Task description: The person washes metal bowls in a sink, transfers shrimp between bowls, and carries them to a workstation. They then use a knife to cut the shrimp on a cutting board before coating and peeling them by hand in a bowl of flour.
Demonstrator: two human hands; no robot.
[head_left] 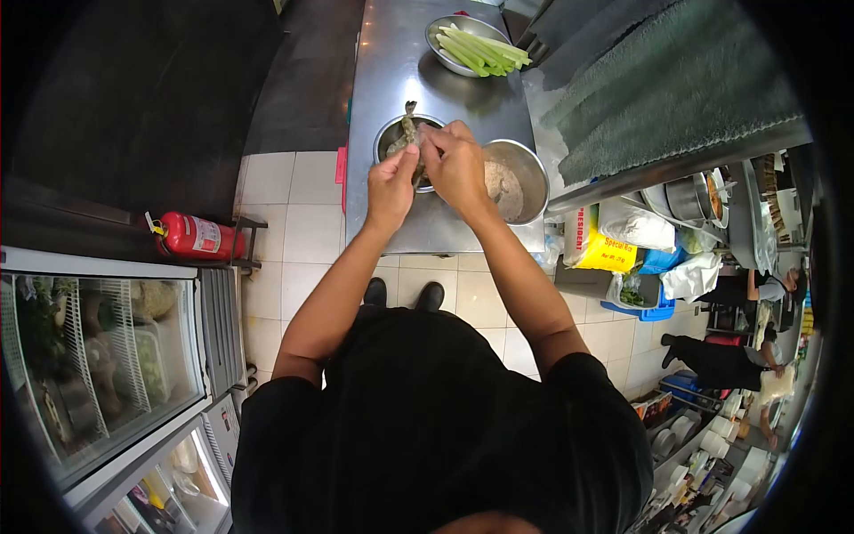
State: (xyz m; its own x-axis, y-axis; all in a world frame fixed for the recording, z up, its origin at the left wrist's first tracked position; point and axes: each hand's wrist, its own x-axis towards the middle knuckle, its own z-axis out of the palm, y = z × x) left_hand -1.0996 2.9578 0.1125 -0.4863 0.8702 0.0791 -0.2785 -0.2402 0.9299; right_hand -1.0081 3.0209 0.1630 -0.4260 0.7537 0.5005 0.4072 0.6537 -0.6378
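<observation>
A raw grey shrimp [409, 127] is pinched between both my hands, its tail pointing up and away from me. My left hand [391, 189] grips it from the left with thumb and fingers pressed together. From the right, the fingers of my right hand [458, 167] close on its body; their tips partly hide it. Both hands are over a steel bowl [382, 142], whose contents are mostly covered by my fingers. Close to my right wrist stands a larger steel bowl [541, 182] with a pale brownish, wet-looking mass [505, 189] inside.
The bowls rest on a steel table [378, 233]. Farther back, a bowl [433, 34] holds celery stalks [480, 52]. A green cloth [676, 89] hangs at right. Left are a fire extinguisher [200, 236] and a glass-door fridge [107, 356]. Co-workers [725, 360] stand far right.
</observation>
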